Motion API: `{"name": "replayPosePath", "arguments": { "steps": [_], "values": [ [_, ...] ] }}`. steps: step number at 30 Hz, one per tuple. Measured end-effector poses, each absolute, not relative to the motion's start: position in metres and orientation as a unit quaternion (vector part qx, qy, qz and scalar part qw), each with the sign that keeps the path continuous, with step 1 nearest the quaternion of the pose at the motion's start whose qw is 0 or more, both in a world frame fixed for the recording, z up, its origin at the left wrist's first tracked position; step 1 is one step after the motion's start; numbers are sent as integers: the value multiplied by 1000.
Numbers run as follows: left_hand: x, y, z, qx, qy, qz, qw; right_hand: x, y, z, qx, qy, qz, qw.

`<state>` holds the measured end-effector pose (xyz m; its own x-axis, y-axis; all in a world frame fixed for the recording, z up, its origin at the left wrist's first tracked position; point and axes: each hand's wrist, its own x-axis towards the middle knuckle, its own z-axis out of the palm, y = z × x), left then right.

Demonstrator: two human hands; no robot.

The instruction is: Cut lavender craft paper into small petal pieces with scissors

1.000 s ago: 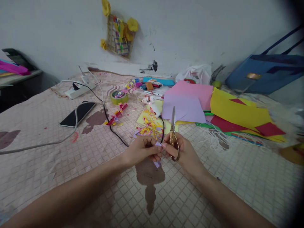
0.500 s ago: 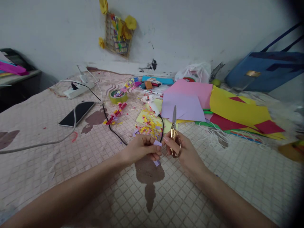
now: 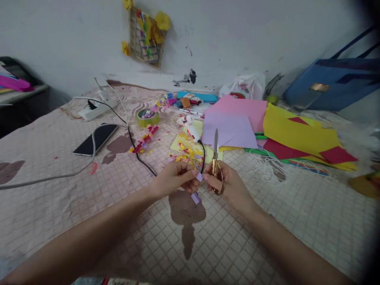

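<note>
Tablecloth with a checked pattern covers the table, and at the far right a blue bag leans against the wall. Sheets of coloured paper lie on the far right side: a yellow sheet, a pink sheet and, overlapping it, a lilac sheet. Near the middle, the right hand grips gold-handled scissors, blades pointing far. To its left, the left hand pinches a small purple piece of paper between thumb and fingers; whether the right fingertips touch that piece, I cannot tell. A dark phone lies on the left. Beyond the hands are a white glue gun, a tape roll farther left, and a scatter of mostly yellow paper scraps. One purple scrap rests on the cloth, just nearer than the left hand.
</note>
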<state>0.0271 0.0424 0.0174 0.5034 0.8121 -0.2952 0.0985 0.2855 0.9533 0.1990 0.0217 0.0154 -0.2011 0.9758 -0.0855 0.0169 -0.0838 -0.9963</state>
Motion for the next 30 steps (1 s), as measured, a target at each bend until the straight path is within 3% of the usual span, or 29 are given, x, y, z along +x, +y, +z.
{"name": "replayPosePath", "arguments": {
  "steps": [9,12,22,30],
  "values": [
    [22,36,20,831,364,129,401,209,31,8,-477,-509,558,450],
    [25,32,21,847,362,136,366,209,31,9,-482,-505,561,445],
    [24,45,17,597,426,277,620,212,34,13,-500,-496,554,444],
    [25,47,16,561,421,315,639,211,32,10,-493,-510,565,422]
  ]
}}
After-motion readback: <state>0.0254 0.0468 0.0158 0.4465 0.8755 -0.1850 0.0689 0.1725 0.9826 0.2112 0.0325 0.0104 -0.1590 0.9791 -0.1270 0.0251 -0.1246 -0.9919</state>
